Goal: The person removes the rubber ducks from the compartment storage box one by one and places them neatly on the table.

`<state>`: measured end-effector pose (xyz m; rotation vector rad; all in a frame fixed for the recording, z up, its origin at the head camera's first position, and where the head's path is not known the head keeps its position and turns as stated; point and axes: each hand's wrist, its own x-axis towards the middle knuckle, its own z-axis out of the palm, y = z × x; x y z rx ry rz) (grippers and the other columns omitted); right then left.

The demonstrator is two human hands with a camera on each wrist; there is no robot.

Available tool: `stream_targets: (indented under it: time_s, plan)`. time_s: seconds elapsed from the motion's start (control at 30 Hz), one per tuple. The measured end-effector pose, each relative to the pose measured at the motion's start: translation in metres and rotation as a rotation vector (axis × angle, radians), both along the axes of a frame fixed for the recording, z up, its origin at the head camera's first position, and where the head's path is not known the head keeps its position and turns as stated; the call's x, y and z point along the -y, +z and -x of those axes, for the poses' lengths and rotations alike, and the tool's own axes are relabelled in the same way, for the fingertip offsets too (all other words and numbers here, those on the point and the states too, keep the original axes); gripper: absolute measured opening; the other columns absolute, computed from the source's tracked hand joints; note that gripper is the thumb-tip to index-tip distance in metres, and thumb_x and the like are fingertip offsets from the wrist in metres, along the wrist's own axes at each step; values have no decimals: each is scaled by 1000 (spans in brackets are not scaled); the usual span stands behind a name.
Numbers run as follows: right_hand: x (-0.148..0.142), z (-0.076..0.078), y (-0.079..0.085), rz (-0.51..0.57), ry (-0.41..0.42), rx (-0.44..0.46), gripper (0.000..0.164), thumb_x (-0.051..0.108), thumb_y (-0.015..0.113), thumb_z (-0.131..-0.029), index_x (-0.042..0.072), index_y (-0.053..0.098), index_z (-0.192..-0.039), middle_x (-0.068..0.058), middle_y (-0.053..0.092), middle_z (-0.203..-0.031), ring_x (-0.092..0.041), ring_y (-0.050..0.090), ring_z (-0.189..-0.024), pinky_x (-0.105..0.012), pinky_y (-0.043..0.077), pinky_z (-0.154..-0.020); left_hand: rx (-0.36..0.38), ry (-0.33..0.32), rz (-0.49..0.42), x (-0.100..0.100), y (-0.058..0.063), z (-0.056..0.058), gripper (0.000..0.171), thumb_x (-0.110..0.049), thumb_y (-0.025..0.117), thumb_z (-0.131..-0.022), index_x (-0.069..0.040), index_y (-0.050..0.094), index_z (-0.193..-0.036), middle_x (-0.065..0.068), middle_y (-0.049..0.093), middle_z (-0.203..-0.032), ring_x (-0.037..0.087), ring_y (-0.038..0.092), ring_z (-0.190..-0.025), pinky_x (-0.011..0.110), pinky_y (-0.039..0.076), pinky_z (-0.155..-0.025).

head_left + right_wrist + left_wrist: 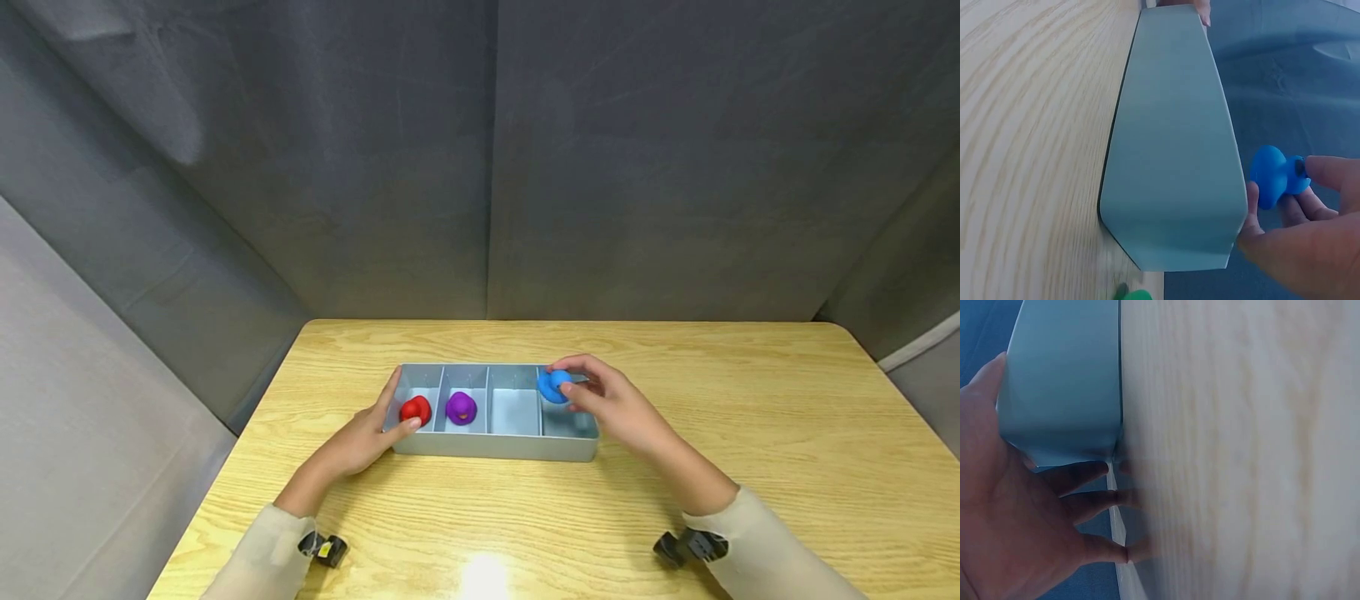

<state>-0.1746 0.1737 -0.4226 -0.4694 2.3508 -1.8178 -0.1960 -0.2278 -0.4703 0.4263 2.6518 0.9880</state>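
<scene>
A long grey-blue box (495,447) with a row of compartments stands on the table. At its left end, my left hand (366,437) rests with the thumb over the front rim and fairly straight fingers along the end wall. A red toy duck (416,410) lies in the leftmost compartment. Beside it, a purple toy duck (461,408) occupies another compartment. My right hand (609,402) pinches a blue toy duck (1270,177) between thumb and fingers. In the right wrist view the duck is above the rim; from the head it appears over the rightmost compartment.
The box rests on a light wooden table (750,400). Dark grey cloth (637,167) hangs behind the table's far edge. Part of a small green object (1139,295) shows at the bottom of the right wrist view, near the box's right end.
</scene>
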Motion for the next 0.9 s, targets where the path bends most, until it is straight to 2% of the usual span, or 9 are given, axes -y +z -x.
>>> stream_targets:
  time_s: [0.13, 0.4, 0.5, 0.63, 0.77, 0.9]
  plan:
    - [-5, -1, 1, -8, 0, -19, 32, 15, 59, -106, 5, 57, -137, -17, 59, -141, -31, 63, -112, -36, 57, -92, -2, 1, -4, 0, 0, 0, 96, -61, 56, -101, -30, -7, -167, 20, 26, -167, 48, 33, -149, 66, 32, -115]
    - [-19, -7, 2, 59, 4, -9, 37, 14, 55, -108, -3, 48, -140, -25, 49, -143, -18, 66, -110, -31, 59, -90, -3, 10, 4, 1, -1, 2, 97, -62, 56, -100, -32, -8, -167, 19, 26, -168, 47, 33, -149, 67, 33, -115]
    - [-22, -8, 4, 77, 6, 2, 41, 16, 54, -109, -4, 46, -143, -26, 46, -143, -28, 67, -114, -33, 59, -91, -4, 8, 4, 1, -1, 2, 96, -62, 55, -100, -34, -9, -166, 20, 26, -167, 48, 33, -148, 67, 33, -114]
    - [-26, -10, 7, 51, -25, 42, 45, 22, 58, -107, 2, 49, -146, -24, 46, -146, -39, 67, -116, -37, 59, -93, 6, 13, 8, 1, 0, 2, 95, -63, 55, -100, -43, -11, -164, 19, 26, -168, 47, 34, -149, 67, 32, -115]
    - [-29, -12, 8, 47, -58, 67, 48, 22, 63, -105, 3, 50, -147, -23, 46, -148, -26, 71, -111, -40, 58, -95, 5, 10, 6, 1, 1, 2, 94, -63, 55, -100, -43, -11, -163, 19, 27, -168, 47, 34, -149, 67, 32, -115]
    - [-33, -13, 8, 54, -88, 69, 48, 19, 64, -104, 0, 50, -146, -24, 46, -148, -14, 71, -106, -33, 58, -93, -3, 2, 5, 1, 0, 2, 94, -62, 55, -101, -41, -11, -164, 20, 27, -167, 47, 34, -149, 67, 32, -115]
